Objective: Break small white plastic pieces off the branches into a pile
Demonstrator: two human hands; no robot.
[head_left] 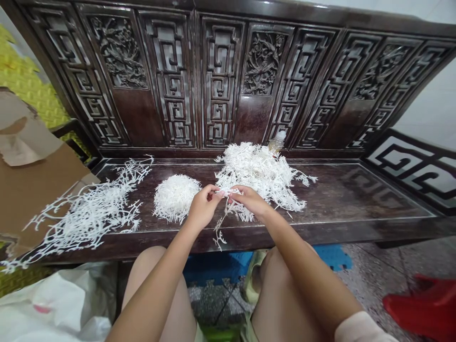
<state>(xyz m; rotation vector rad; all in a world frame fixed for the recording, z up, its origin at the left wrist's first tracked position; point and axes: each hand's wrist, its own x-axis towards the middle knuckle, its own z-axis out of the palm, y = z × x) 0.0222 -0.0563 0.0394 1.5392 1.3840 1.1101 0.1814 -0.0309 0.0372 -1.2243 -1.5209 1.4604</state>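
My left hand (206, 203) and my right hand (248, 199) meet over the front of a dark wooden bench (338, 199). Fingers of both are pinched on a white branched plastic piece (220, 227), whose thin stem hangs down past the bench's front edge. Just behind my right hand lies a large loose heap of white sprigs (254, 171). A smaller round pile of short white pieces (177, 194) sits to the left of my left hand. Farther left, long bare white branches (96, 209) lie in a tangled bundle.
A small bottle with a white cap (278, 141) stands behind the large heap, against the carved backrest (254, 111). Brown cardboard (32, 185) is at the left, above a white plastic bag (60, 304). A red plastic object (423, 306) is on the floor at the right.
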